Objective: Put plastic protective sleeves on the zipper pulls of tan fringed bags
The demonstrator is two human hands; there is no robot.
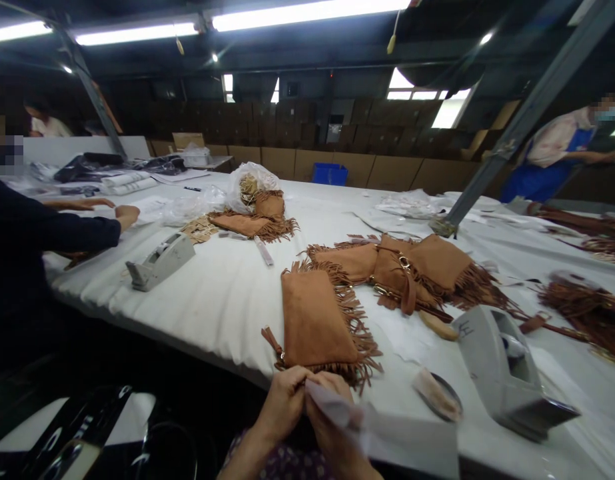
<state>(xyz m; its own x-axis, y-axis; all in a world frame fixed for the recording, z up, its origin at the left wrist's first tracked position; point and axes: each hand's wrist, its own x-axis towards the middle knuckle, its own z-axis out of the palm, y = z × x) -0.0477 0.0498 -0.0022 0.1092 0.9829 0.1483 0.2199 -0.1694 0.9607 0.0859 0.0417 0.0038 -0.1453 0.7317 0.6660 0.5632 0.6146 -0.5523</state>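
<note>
Head camera is looking forward and down along a long tabletop [212, 313] covered in white padding, with the person's two hands working at its near edge. The left hand [282, 407] and the right hand [332, 427] are both closed, grasping a sheet of white paper [387, 430] between them, and the sheet is sticking out to the right across the table edge. Just beyond the hands, a tan suede fringed pouch [317, 320] is lying flat on the tabletop, its lower fringe nearly touching the fingers [292, 380] of the left hand. To the right, a grey tape dispenser [507, 373] is sitting near the right hand, with a small round dish [437, 397] beside it.

Farther along, a cluster of fringed suede bags with gold buckles [394, 273] is spreading across the tabletop, and two more fringed pieces [252, 223] are lying beside a clear plastic bag [252, 187]. A second grey tape dispenser [160, 260] is lying on its side near a co-worker's dark sleeve [52, 230] on the left. Another co-worker in a blue apron [552, 160] is standing at the right edge. Cardboard boxes [327, 163] are lining the far wall behind a blue crate [330, 173].
</note>
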